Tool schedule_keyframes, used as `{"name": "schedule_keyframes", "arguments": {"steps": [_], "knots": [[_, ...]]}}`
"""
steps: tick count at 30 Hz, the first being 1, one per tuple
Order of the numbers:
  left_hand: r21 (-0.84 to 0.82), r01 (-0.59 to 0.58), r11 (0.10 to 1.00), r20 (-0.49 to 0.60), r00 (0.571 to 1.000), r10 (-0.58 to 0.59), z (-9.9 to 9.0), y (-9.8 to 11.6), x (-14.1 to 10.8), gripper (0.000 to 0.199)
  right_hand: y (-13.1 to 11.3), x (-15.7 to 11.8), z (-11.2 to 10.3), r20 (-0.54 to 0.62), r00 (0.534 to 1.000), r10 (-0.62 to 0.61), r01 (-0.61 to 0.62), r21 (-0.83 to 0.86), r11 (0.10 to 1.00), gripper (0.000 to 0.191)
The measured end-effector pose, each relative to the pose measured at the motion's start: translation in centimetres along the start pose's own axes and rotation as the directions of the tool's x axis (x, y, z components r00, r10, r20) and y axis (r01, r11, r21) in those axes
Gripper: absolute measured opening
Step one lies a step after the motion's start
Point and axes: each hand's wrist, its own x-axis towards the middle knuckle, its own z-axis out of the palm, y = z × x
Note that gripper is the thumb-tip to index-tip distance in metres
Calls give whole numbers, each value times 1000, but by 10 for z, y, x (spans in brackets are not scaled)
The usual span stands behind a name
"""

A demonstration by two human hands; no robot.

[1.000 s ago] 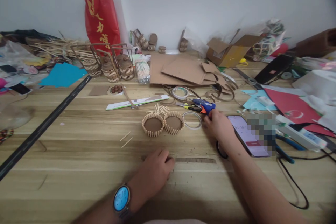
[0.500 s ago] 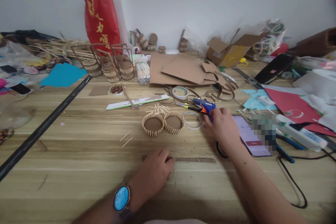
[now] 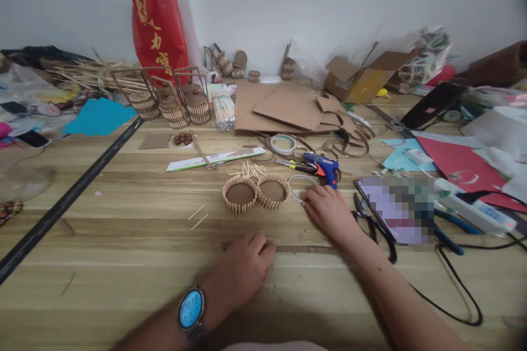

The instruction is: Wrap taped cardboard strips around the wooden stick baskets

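My left hand point(image 3: 246, 262), wrist with a watch point(image 3: 191, 308), rests on the table with curled fingers over a thin brown cardboard strip point(image 3: 304, 249). The strip's left tip shows beside the hand, and its middle is covered. My right hand point(image 3: 329, 214) is low over the table at the near edge of a white tape ring point(image 3: 302, 187), fingers stretched forward and holding nothing visible. Just beyond it lies a blue glue gun point(image 3: 327, 169). Left of the ring, two round cardboard bases edged with short wooden sticks, a left one point(image 3: 240, 195) and a right one point(image 3: 273, 192), stand side by side.
Black-handled scissors point(image 3: 373, 225) and a phone point(image 3: 379, 208) lie right of my right hand, near a power strip point(image 3: 473, 205). Loose sticks point(image 3: 199, 222), a cutter knife point(image 3: 294, 165) and cardboard sheets point(image 3: 284, 109) lie about. Small lidded baskets point(image 3: 197, 107) stand back left.
My right hand has left the glue gun and come left and nearer, uncovering the gun and the scissors. My left hand stays in place on the strip.
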Motion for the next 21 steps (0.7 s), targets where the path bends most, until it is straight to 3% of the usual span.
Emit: {"name": "schedule_keyframes", "arguments": {"steps": [5,8,12,14,16,18,21], "knots": [[-18,-5,1000,-55,998,4,5,-2,0,11,-1,-10,-15,-90,995,-43,42,-15,999,21],[-35,-46,998,-151,988,40,11,-4,0,13,-6,-23,-27,-157,985,-75,74,-12,997,22],[-172,-148,974,-398,915,69,11,-6,-4,22,-24,-42,-36,-334,931,-146,161,19,987,18],[-341,-167,925,-465,885,-11,7,-7,-6,26,-36,-50,-37,-382,904,-189,231,66,971,18],[-575,-129,808,-430,887,-165,2,-7,-7,30,-47,-56,-38,-394,882,-257,323,109,940,23],[-794,-62,605,-309,898,-313,-2,-9,-6,36,-55,-58,-39,-403,852,-334,412,124,903,30],[-942,-18,336,-156,909,-387,-4,-13,-5,44,-59,-57,-39,-405,807,-431,505,95,858,35]]}}
